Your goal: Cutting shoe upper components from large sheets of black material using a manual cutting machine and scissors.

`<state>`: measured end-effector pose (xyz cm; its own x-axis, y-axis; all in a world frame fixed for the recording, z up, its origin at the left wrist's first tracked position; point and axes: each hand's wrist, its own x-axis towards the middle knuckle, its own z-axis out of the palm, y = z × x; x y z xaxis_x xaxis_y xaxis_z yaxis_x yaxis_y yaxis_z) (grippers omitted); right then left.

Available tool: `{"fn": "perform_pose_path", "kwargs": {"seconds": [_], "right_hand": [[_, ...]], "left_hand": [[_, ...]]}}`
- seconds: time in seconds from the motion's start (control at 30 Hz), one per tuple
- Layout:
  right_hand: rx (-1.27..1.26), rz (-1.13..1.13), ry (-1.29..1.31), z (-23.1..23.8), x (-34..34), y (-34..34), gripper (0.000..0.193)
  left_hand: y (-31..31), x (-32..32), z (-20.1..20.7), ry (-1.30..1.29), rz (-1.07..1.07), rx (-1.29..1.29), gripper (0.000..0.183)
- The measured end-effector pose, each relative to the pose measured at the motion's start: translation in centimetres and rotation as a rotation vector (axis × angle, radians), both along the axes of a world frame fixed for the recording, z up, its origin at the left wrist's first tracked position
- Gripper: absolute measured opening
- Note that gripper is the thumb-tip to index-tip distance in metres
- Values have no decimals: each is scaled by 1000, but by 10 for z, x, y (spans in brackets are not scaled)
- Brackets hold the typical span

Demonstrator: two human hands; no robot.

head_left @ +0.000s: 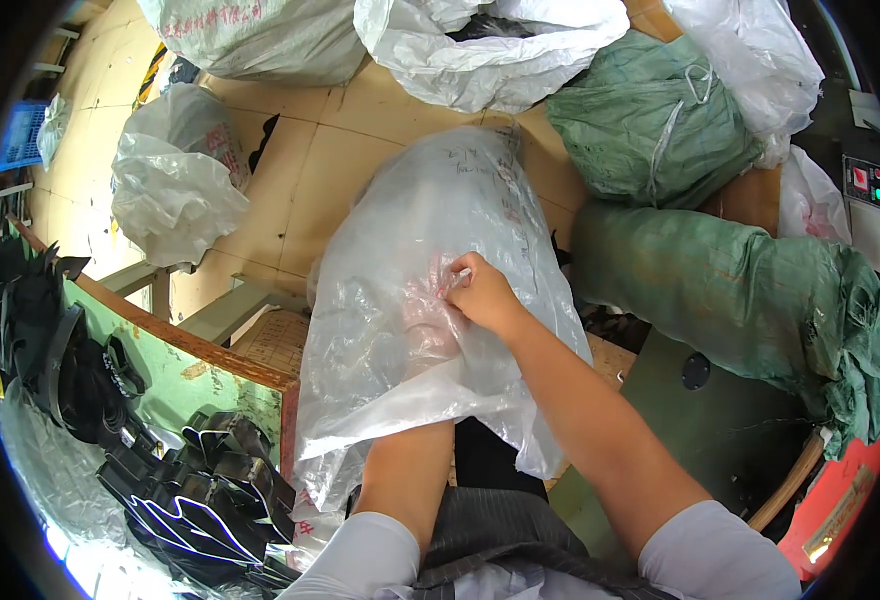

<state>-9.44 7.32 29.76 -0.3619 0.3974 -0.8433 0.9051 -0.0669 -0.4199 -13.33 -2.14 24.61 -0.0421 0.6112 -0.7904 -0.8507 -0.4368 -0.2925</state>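
Observation:
A large translucent plastic bag (380,260) lies stretched out before me, its mouth toward my body. My right hand (483,292) is closed on the bag's upper layer from outside, pinching a gathered fold. My left forearm goes in under the loose edge of the mouth. Through the film my left hand (430,325) shows as a blurred pinkish shape, close beside the right one; its fingers cannot be made out. Handwritten marks show near the bag's far end.
Black strap-like parts (195,490) are heaped on the green-topped table (230,375) at left. A rolled green sack (700,290) lies at right, below a tied green sack (650,120). White sacks (260,40) and a smaller plastic bag (175,180) rest on the tiled floor (310,190).

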Motion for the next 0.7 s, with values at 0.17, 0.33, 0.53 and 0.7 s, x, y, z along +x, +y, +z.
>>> {"fn": "perform_pose_path", "kwargs": {"seconds": [0.17, 0.33, 0.53, 0.7], "right_hand": [[311, 263, -50, 50, -30, -1, 50], [853, 7, 746, 79, -41, 53, 64], [121, 652, 171, 53, 5, -3, 65], [286, 630, -38, 117, 79, -3, 73]], "left_hand": [[-31, 6, -38, 1267, -637, -180, 52], [-45, 25, -49, 1577, -920, -188, 52], [-94, 63, -38, 1610, -1160, -219, 50], [-191, 102, -11, 1639, -1346, -396, 49]]}}
